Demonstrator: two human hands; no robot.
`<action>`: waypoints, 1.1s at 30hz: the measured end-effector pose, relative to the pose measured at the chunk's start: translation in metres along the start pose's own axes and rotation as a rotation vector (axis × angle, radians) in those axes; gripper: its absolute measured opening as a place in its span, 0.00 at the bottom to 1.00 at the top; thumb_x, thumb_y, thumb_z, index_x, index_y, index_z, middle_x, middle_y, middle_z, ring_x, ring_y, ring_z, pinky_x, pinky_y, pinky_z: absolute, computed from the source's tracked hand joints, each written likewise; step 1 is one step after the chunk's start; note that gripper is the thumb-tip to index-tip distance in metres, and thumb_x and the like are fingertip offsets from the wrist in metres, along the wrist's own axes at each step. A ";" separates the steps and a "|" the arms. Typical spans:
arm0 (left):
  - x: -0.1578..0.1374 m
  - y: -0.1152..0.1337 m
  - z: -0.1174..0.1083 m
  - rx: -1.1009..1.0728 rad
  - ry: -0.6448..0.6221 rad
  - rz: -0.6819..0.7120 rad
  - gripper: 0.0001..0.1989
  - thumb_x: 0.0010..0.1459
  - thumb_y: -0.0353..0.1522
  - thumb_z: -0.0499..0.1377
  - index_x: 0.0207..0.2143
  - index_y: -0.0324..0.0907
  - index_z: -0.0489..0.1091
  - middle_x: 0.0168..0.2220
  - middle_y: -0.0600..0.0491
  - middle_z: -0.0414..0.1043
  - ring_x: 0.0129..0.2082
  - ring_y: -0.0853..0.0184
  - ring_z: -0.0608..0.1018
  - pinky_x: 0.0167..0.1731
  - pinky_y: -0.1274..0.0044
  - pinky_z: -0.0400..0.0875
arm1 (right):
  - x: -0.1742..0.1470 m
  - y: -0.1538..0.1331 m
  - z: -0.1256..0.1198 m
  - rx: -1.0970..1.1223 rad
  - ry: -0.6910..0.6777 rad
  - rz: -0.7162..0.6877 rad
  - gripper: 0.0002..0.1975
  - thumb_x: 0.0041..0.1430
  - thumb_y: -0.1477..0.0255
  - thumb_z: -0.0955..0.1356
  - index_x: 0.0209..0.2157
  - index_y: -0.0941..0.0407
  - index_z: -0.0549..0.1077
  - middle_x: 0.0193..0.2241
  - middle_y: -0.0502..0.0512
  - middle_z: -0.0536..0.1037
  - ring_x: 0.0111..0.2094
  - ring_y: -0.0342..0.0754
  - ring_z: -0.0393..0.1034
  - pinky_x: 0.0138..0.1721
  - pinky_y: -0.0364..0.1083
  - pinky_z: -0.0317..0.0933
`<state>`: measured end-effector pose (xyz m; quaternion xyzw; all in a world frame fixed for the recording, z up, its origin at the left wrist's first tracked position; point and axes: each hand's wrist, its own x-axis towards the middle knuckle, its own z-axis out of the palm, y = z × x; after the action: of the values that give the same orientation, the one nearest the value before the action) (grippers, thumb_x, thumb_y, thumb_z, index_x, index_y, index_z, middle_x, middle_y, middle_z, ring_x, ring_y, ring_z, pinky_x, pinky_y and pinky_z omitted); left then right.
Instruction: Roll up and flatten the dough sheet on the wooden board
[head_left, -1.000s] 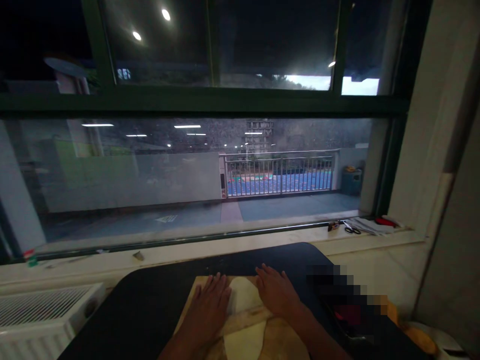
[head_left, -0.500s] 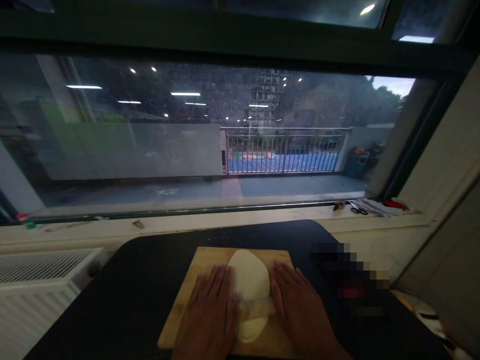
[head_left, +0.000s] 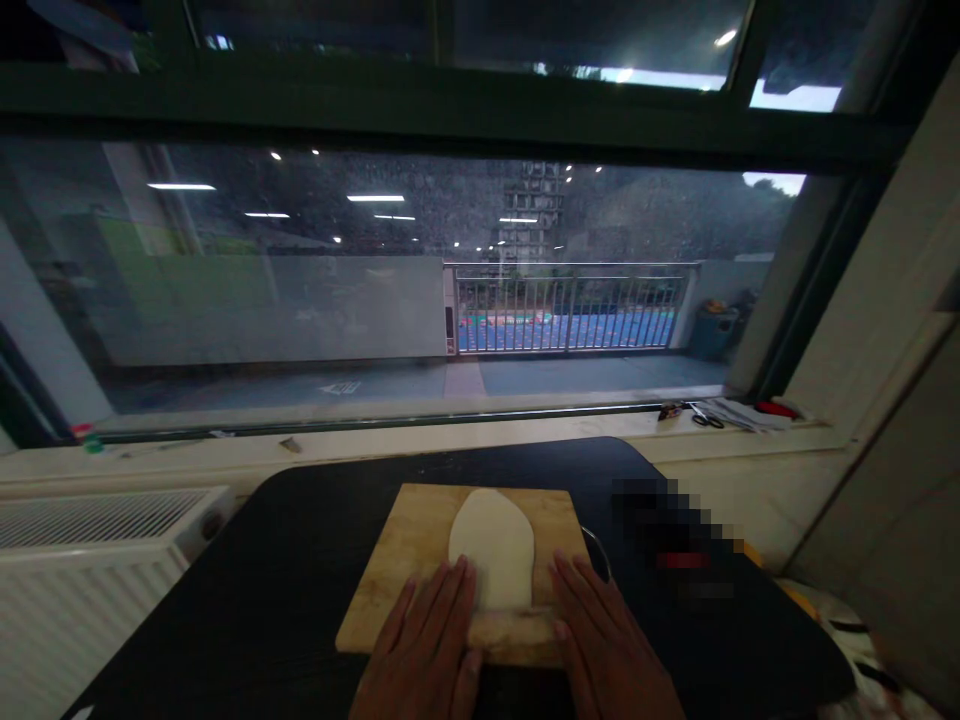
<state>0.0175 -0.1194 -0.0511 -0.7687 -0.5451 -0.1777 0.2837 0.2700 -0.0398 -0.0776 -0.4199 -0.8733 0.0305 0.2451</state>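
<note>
A flat, rounded sheet of pale dough [head_left: 491, 540] lies on a wooden board [head_left: 386, 585]. Across the dough's near end runs a wooden rolling pin [head_left: 516, 628], its middle showing between my hands. My left hand [head_left: 421, 640] rests flat over the pin's left end, fingers stretched forward, with the fingertips near the dough's left edge. Over the right end lies my right hand [head_left: 616, 640], also flat, its fingers pointing forward over the board's right side. Both ends of the pin are hidden under the palms.
The board lies on a dark table [head_left: 247, 570]; a curved metal handle [head_left: 600, 550] shows at its right. A white radiator [head_left: 112, 560] stands left. Scissors [head_left: 707, 419] and papers [head_left: 746, 413] lie on the windowsill. Items at the table's right are blurred out.
My hands and the rolling pin have moved back toward me along the dough, which now shows more of its far part. The camera view has shifted slightly.
</note>
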 end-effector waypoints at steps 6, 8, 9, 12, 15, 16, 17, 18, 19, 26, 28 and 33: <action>-0.001 -0.004 0.003 -0.027 0.027 0.038 0.36 0.65 0.37 0.51 0.70 0.44 0.38 0.64 0.53 0.61 0.61 0.65 0.69 0.61 0.74 0.61 | 0.002 -0.009 -0.013 -0.046 0.005 -0.012 0.22 0.68 0.60 0.58 0.60 0.46 0.67 0.58 0.53 0.72 0.55 0.59 0.69 0.53 0.59 0.64; 0.003 -0.007 0.004 -0.048 0.019 0.042 0.36 0.66 0.40 0.52 0.70 0.44 0.38 0.64 0.53 0.61 0.61 0.65 0.69 0.60 0.74 0.63 | 0.009 -0.017 -0.017 -0.070 0.022 0.034 0.20 0.67 0.59 0.59 0.56 0.46 0.71 0.51 0.55 0.77 0.49 0.57 0.73 0.46 0.55 0.67; 0.005 -0.009 0.005 -0.059 0.008 0.039 0.35 0.67 0.41 0.52 0.70 0.45 0.40 0.64 0.53 0.60 0.61 0.65 0.68 0.59 0.73 0.64 | 0.014 -0.020 -0.020 -0.076 0.029 0.050 0.19 0.67 0.60 0.58 0.53 0.47 0.73 0.48 0.57 0.78 0.46 0.56 0.73 0.44 0.54 0.67; 0.015 -0.015 0.010 -0.096 -0.058 -0.005 0.30 0.68 0.43 0.51 0.68 0.46 0.49 0.64 0.52 0.60 0.61 0.63 0.68 0.58 0.71 0.67 | 0.037 -0.028 -0.032 -0.078 0.028 0.054 0.18 0.69 0.63 0.57 0.45 0.49 0.76 0.41 0.57 0.78 0.42 0.53 0.72 0.42 0.51 0.64; 0.029 -0.024 0.019 -0.127 -0.148 -0.107 0.26 0.69 0.41 0.47 0.66 0.43 0.56 0.65 0.50 0.59 0.63 0.60 0.65 0.58 0.67 0.68 | 0.081 -0.029 -0.050 -0.097 0.044 0.035 0.19 0.70 0.65 0.56 0.38 0.51 0.77 0.39 0.57 0.77 0.42 0.52 0.71 0.43 0.49 0.61; 0.035 -0.029 0.022 -0.139 -0.175 -0.142 0.25 0.70 0.40 0.46 0.65 0.42 0.57 0.65 0.49 0.58 0.63 0.60 0.65 0.58 0.66 0.68 | 0.100 -0.028 -0.054 -0.104 0.034 0.041 0.19 0.70 0.65 0.56 0.38 0.51 0.77 0.38 0.57 0.77 0.42 0.51 0.71 0.45 0.48 0.60; 0.041 -0.034 0.025 -0.152 -0.205 -0.169 0.24 0.70 0.38 0.45 0.65 0.41 0.57 0.65 0.47 0.58 0.63 0.59 0.64 0.58 0.65 0.68 | 0.121 -0.026 -0.057 -0.113 0.002 0.043 0.20 0.70 0.65 0.56 0.37 0.52 0.77 0.38 0.57 0.77 0.42 0.50 0.71 0.45 0.47 0.59; 0.048 -0.039 0.028 -0.161 -0.241 -0.181 0.23 0.70 0.35 0.45 0.65 0.41 0.57 0.65 0.46 0.58 0.64 0.59 0.63 0.58 0.64 0.67 | 0.141 -0.024 -0.058 -0.131 -0.035 0.059 0.21 0.70 0.66 0.55 0.37 0.53 0.77 0.38 0.57 0.78 0.42 0.50 0.72 0.43 0.46 0.59; 0.056 -0.045 0.030 -0.164 -0.287 -0.182 0.23 0.70 0.32 0.45 0.64 0.41 0.58 0.65 0.45 0.58 0.64 0.57 0.62 0.58 0.63 0.67 | 0.160 -0.021 -0.057 -0.138 -0.051 0.063 0.20 0.69 0.66 0.56 0.37 0.54 0.77 0.38 0.57 0.78 0.41 0.50 0.72 0.42 0.46 0.59; 0.104 -0.063 0.032 -0.095 -0.527 -0.304 0.24 0.68 0.33 0.42 0.63 0.41 0.62 0.66 0.44 0.56 0.66 0.49 0.55 0.62 0.50 0.54 | 0.196 0.001 -0.015 -0.148 -0.135 0.090 0.19 0.67 0.70 0.57 0.37 0.55 0.79 0.37 0.60 0.80 0.41 0.52 0.73 0.41 0.47 0.59; 0.109 -0.064 0.033 -0.133 -0.542 -0.325 0.25 0.69 0.36 0.40 0.63 0.41 0.61 0.66 0.44 0.56 0.67 0.51 0.55 0.62 0.51 0.53 | 0.188 0.006 -0.006 -0.150 -0.112 0.088 0.19 0.67 0.70 0.56 0.46 0.54 0.77 0.46 0.61 0.78 0.49 0.53 0.70 0.47 0.49 0.58; 0.121 -0.082 0.046 -0.186 -0.609 -0.329 0.24 0.69 0.36 0.41 0.63 0.46 0.62 0.66 0.47 0.56 0.67 0.53 0.56 0.62 0.50 0.51 | 0.200 0.016 -0.001 -0.134 -0.286 0.084 0.20 0.67 0.70 0.55 0.46 0.53 0.76 0.44 0.59 0.78 0.45 0.52 0.72 0.44 0.48 0.60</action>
<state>-0.0199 0.0190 0.0032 -0.7109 -0.7025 -0.0327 0.0049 0.1765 0.1200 -0.0008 -0.4627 -0.8811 0.0417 0.0885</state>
